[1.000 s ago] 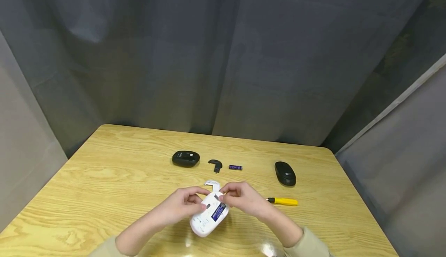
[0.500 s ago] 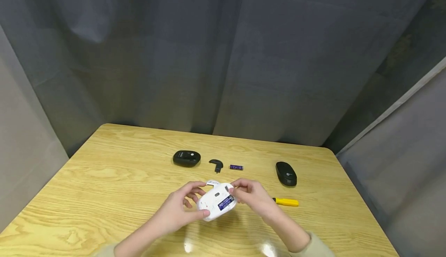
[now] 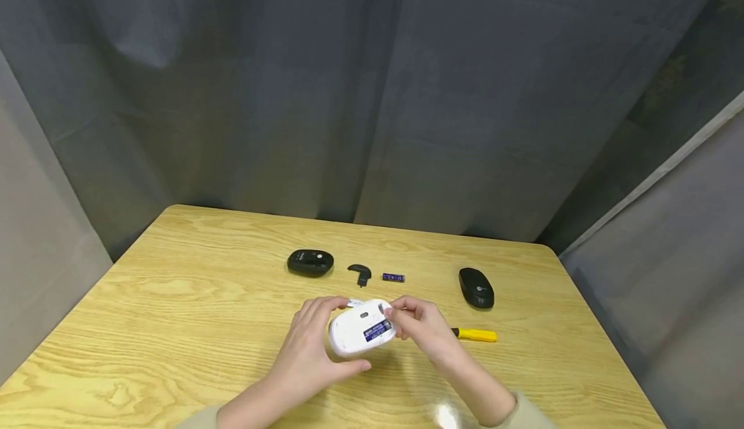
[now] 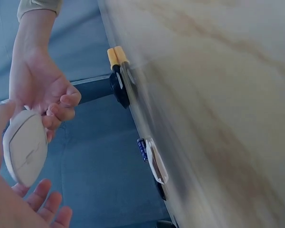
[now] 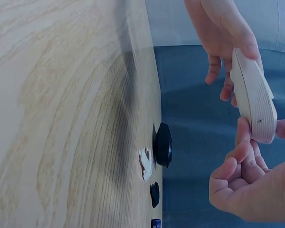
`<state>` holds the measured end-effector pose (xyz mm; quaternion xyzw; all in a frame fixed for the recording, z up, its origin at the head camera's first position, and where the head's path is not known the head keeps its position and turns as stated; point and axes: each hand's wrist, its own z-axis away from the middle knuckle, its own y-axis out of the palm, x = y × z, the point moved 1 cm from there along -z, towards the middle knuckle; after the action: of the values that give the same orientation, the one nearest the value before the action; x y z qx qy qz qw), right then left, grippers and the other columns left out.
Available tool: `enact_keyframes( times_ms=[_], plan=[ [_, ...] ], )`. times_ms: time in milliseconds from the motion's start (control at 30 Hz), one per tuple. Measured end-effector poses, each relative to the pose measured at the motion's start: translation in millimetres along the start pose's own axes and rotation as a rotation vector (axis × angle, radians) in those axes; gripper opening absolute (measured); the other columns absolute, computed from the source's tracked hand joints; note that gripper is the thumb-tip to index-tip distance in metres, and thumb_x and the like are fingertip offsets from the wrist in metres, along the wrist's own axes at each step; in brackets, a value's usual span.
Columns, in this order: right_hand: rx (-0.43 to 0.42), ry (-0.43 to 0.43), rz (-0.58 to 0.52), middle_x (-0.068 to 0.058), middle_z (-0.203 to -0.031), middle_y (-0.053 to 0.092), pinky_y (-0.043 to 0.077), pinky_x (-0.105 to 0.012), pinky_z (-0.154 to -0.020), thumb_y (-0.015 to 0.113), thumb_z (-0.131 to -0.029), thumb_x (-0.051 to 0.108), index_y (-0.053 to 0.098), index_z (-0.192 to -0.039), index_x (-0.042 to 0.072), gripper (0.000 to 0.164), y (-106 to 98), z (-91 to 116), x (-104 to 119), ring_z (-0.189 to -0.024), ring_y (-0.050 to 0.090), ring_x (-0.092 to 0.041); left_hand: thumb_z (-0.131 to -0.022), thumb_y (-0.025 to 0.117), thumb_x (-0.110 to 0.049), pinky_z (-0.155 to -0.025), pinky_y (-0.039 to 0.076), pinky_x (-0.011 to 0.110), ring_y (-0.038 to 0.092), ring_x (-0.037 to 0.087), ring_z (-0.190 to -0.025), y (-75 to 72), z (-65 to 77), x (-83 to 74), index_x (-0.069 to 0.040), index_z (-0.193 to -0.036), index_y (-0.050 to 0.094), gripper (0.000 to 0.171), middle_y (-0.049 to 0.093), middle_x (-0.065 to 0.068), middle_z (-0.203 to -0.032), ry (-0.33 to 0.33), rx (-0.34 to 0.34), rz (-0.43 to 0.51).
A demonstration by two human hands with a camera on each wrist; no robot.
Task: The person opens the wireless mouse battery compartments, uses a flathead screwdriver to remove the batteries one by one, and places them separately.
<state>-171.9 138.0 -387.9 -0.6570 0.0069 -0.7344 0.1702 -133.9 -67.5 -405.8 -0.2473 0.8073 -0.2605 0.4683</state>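
A white computer mouse [image 3: 349, 333] is held underside up over the table, tilted in the air. Its battery slot lies uncovered, with a dark blue battery [image 3: 377, 331] inside. My right hand [image 3: 427, 333] pinches the mouse at its right end between thumb and fingers; the right wrist view shows the same grip on the ribbed side. My left hand [image 3: 303, 351] is spread around the left end, thumb stretched out below the near edge and fingers along the far side. Behind the mouse, a white battery cover [image 5: 145, 164] lies on the table, mostly hidden in the head view.
Farther back lie a black mouse [image 3: 310, 263], a black battery cover [image 3: 361, 274] and a loose blue battery [image 3: 393, 278]. On the right are another black mouse [image 3: 476, 287] and a yellow-handled screwdriver [image 3: 476, 335]. Grey curtains [image 3: 372, 93] surround the wooden table [image 3: 174, 300].
The white mouse has swung from pointing toward me to lying more sideways, and has shifted up and right. My left thumb has come off its face; my right hand keeps its pinch.
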Motion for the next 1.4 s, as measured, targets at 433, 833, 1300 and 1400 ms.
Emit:
enact_keyframes(
  times_ms=[433, 833, 1300, 1400],
  plan=[
    [-0.029, 0.032, -0.046, -0.005, -0.081, 0.066, 0.046, -0.026, -0.066, 0.062, -0.086, 0.021, 0.061, -0.099, -0.003, 0.028, 3.8, 2.0, 0.4, -0.07, 0.053, -0.017, -0.055, 0.09, -0.037, -0.093, 0.042, 0.034, 0.045, 0.005, -0.107, 3.8, -7.2, -3.0, -0.018, -0.114, 0.058, 0.07, 0.058, -0.01, -0.112, 0.043, -0.091, 0.022],
    [0.042, -0.029, 0.046, -0.005, -0.079, 0.061, 0.045, -0.024, -0.061, 0.061, -0.091, 0.032, 0.061, -0.108, 0.0, 0.036, -2.0, 5.6, 0.7, -0.069, 0.051, -0.016, -0.05, 0.092, -0.031, -0.089, 0.045, 0.032, 0.046, 0.004, -0.104, 0.2, -10.1, 3.0, -0.017, -0.112, 0.06, 0.071, 0.059, -0.011, -0.109, 0.102, -0.124, 0.037],
    [0.001, -0.334, 0.339, -0.005, -0.102, 0.066, 0.049, -0.025, -0.069, 0.065, -0.089, 0.025, 0.061, -0.116, 0.014, 0.029, -42.4, 7.1, -0.8, -0.084, 0.057, -0.012, -0.051, 0.091, -0.032, -0.093, 0.047, 0.041, 0.048, 0.006, -0.111, -20.2, -9.1, 15.1, -0.02, -0.124, 0.059, 0.08, 0.058, -0.014, -0.119, 0.099, -0.042, 0.097],
    [-0.03, -0.395, 0.404, -0.001, -0.104, 0.066, 0.049, -0.026, -0.069, 0.068, -0.087, 0.025, 0.061, -0.116, 0.019, 0.031, -53.5, 7.6, -4.3, -0.084, 0.057, -0.013, -0.052, 0.091, -0.03, -0.096, 0.044, 0.045, 0.048, 0.006, -0.113, -22.7, -8.3, 20.5, -0.023, -0.123, 0.059, 0.079, 0.057, -0.016, -0.121, 0.084, -0.006, 0.15]
  ],
)
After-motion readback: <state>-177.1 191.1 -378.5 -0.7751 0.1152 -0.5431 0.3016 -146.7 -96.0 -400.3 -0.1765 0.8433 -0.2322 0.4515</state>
